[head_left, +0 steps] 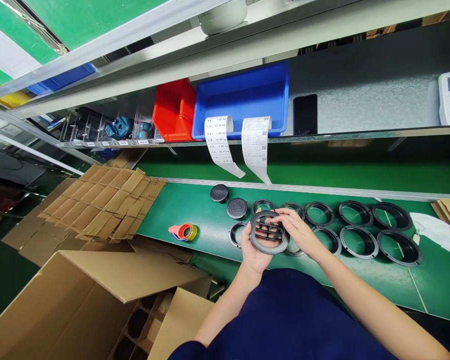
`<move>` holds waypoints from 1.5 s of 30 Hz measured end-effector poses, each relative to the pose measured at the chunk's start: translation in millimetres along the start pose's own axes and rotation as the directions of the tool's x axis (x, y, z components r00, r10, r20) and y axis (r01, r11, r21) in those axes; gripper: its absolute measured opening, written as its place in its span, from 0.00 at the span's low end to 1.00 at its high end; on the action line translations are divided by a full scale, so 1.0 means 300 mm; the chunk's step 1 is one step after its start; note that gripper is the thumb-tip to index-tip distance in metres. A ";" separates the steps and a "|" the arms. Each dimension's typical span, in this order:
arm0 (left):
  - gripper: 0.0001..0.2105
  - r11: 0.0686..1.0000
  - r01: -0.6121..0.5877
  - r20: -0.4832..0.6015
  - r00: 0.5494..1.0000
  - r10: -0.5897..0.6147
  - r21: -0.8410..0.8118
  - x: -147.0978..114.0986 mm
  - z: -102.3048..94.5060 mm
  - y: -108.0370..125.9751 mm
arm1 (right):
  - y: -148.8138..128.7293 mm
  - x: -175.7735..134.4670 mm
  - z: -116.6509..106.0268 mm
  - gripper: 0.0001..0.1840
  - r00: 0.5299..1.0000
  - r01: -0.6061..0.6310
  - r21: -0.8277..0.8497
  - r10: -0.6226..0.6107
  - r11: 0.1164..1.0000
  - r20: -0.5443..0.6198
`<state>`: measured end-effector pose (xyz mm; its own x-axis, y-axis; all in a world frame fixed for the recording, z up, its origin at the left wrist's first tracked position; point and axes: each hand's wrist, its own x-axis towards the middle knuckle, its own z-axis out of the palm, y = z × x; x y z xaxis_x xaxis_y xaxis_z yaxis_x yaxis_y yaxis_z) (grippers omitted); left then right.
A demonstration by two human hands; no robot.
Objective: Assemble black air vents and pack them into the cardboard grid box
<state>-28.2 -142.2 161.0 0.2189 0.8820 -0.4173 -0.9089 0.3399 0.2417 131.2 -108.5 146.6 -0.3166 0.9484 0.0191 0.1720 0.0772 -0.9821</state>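
While both hands share it, the round black plastic vent grille (268, 232) sits face-up just above the green tabletop (195, 210). I see left hand (252, 251) cupped under its near-left rim, right hand (299, 231) pinching the right rim; slats run left-right. Black rings (360, 241) lie right of the grille.

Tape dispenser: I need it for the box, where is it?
In the head view the red tape dispenser lies on the green bench, left of the left hand, beside the cardboard dividers.
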 end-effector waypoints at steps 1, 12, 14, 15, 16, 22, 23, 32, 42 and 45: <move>0.22 1.000 -0.004 -0.009 1.000 0.004 0.003 0.001 -0.001 -0.003 | 0.008 0.004 -0.003 0.29 1.000 -0.008 0.015 0.008 1.000 0.001; 0.16 0.988 -0.083 -0.245 0.968 0.050 -0.128 0.005 -0.081 0.005 | 0.103 -0.020 0.068 0.33 0.914 0.324 -0.317 -0.208 0.891 0.348; 0.15 0.990 -0.042 -0.311 0.950 -0.001 -0.132 -0.006 -0.138 -0.006 | 0.133 -0.041 0.101 0.37 0.844 0.390 -0.390 -0.154 0.834 0.514; 0.16 0.992 0.003 -0.329 0.943 -0.046 -0.128 -0.014 -0.170 -0.014 | 0.151 -0.049 0.119 0.42 0.823 0.369 -0.411 -0.089 0.834 0.561; 0.16 0.991 0.046 -0.335 0.938 -0.086 -0.126 -0.022 -0.202 -0.020 | 0.169 -0.055 0.141 0.47 0.802 0.332 -0.421 -0.018 0.844 0.597; 0.26 0.995 0.083 -0.506 0.857 -0.098 -0.052 -0.097 -0.378 0.038 | 0.271 0.019 0.372 0.55 0.770 0.223 -0.483 0.151 0.847 0.620; 0.24 0.997 0.075 -0.598 0.799 -0.059 0.001 -0.116 -0.404 0.062 | 0.287 0.050 0.423 0.55 0.818 0.224 -0.553 0.153 0.802 0.554; 0.09 0.996 -0.080 -0.857 0.515 0.017 -0.029 -0.329 -0.630 0.203 | 0.484 0.167 0.727 0.52 0.873 0.426 -0.794 0.031 0.433 0.486; 0.05 0.966 -0.024 -0.875 0.419 0.244 0.258 -0.341 -0.774 0.256 | 0.408 0.219 0.846 0.39 0.810 0.565 -0.701 -0.132 0.435 0.571; 0.07 0.748 0.118 -0.702 0.466 0.539 0.653 -0.271 -0.776 0.293 | 0.464 0.232 0.858 0.37 0.786 0.577 -0.691 -0.068 0.436 0.614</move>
<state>-208.4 -260.1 12.3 -0.6370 0.3653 -0.6789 -0.4224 0.5713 0.7037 -106.9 -111.0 -37.1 -0.8336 0.5513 -0.0338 0.5364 0.7935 -0.2875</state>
